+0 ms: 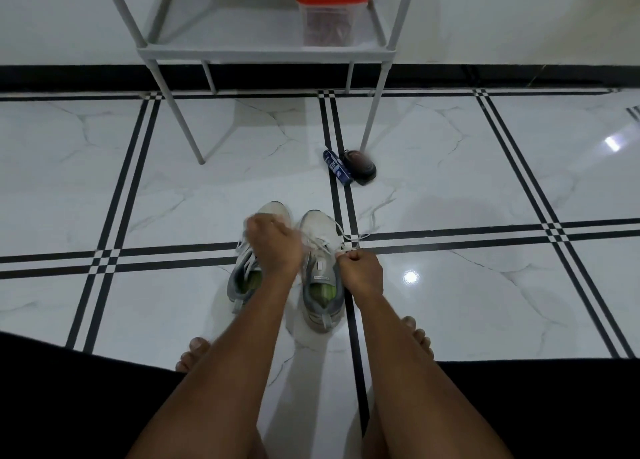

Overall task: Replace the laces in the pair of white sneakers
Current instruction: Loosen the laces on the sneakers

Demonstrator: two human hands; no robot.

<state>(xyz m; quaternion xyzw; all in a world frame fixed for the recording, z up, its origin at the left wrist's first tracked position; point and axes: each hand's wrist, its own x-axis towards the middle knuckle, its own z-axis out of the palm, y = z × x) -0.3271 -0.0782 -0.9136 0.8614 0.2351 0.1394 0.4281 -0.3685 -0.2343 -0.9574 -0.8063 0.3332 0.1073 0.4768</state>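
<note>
Sneakers are seen side by side on the floor (450, 181), toes at twelve o'clock, long axes running away from the person. The left sneaker (247, 271) is partly covered by the left hand (273, 242), whose fingers are curled; what they hold is blurred. The right hand (360, 268) is closed in a pinch on the lace (349, 238) of the right sneaker (320, 271), which trails off toward two o'clock. The lace lies just at that hand, so the pull is judged to go outward. A blue tube (337, 167) bears print that cannot be read.
</note>
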